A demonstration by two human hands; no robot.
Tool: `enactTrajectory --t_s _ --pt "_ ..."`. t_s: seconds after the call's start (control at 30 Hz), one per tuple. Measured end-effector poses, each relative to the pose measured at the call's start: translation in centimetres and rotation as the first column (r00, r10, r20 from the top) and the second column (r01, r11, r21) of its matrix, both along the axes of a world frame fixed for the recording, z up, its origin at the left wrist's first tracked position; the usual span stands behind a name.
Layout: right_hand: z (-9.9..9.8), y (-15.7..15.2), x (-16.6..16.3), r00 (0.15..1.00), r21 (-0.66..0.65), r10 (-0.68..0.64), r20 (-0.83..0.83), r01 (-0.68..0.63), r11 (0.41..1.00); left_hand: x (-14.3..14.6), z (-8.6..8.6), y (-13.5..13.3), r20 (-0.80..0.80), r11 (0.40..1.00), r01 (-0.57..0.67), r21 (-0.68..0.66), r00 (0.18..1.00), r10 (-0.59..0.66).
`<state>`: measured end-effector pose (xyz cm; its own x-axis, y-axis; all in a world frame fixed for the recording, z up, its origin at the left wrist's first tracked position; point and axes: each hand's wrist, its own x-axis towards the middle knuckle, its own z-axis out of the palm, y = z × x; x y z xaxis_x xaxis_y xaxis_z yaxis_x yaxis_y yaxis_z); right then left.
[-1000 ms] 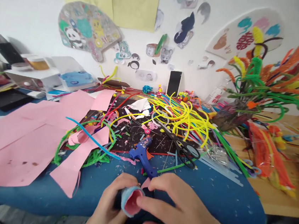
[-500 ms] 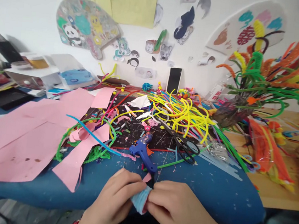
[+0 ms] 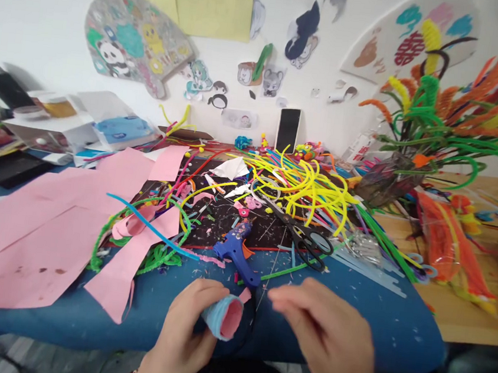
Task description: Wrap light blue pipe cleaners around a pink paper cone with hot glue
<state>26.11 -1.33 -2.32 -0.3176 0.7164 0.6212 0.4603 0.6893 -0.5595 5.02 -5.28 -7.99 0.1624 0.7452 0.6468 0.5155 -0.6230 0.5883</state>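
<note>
My left hand [image 3: 182, 334] is closed around a small rolled cone [image 3: 223, 316], blue fuzzy outside and pink paper inside, held over the near table edge. My right hand [image 3: 327, 331] hovers just right of the cone, fingers spread and holding nothing, slightly smeared by motion. A blue glue gun [image 3: 237, 252] lies on the blue mat just beyond both hands. Black scissors [image 3: 304, 234] lie further right of the gun.
Large pink paper sheets [image 3: 31, 229] cover the left of the blue mat [image 3: 364, 317]. A tangle of yellow pipe cleaners [image 3: 306, 186] lies behind. An orange and green pipe-cleaner bouquet [image 3: 455, 125] stands at right. A phone [image 3: 288, 129] leans on the wall. Boxes [image 3: 81, 124] sit far left.
My right hand let go of the cone and moved off to the right, opening. The left hand keeps the cone, its pink mouth now turned toward me.
</note>
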Motion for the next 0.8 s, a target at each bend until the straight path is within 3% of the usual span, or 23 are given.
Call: enactTrajectory --t_s 0.07,0.13,0.2,0.27,0.33,0.53,0.8 --pt "-0.2 1.5 0.1 0.986 0.043 -0.164 -0.027 0.165 0.985 0.5 0.1 -0.1 -0.011 0.994 -0.078 -0.071 0.997 0.077" --pt "-0.5 2.8 -0.1 0.982 0.02 -0.187 -0.007 0.187 0.982 0.9 0.0 -0.3 -0.048 0.976 -0.165 -0.142 0.986 0.16" --pt "-0.8 3.3 -0.5 1.0 -0.116 -0.016 -0.027 0.013 0.993 1.1 -0.2 -0.5 -0.086 0.959 -0.209 -0.192 0.977 0.195" --pt "-1.0 3.0 -0.9 0.981 -0.26 0.167 -0.101 -0.188 0.947 1.2 -0.3 -0.5 -0.124 0.958 -0.199 -0.205 0.977 0.176" --pt "-1.0 2.3 -1.2 0.953 -0.357 0.252 -0.166 -0.296 0.886 1.1 -0.4 -0.5 -0.17 0.966 -0.185 -0.182 0.973 0.155" --pt "-1.1 1.6 -1.5 0.927 -0.543 0.268 -0.261 -0.371 0.753 1.1 -0.2 -0.2 -0.242 0.976 -0.168 -0.137 0.961 0.131" --pt "-1.8 2.0 -1.5 0.878 -0.702 0.28 -0.389 -0.479 0.528 0.4 0.3 -0.7 -0.173 0.969 -0.066 -0.237 0.985 0.025"
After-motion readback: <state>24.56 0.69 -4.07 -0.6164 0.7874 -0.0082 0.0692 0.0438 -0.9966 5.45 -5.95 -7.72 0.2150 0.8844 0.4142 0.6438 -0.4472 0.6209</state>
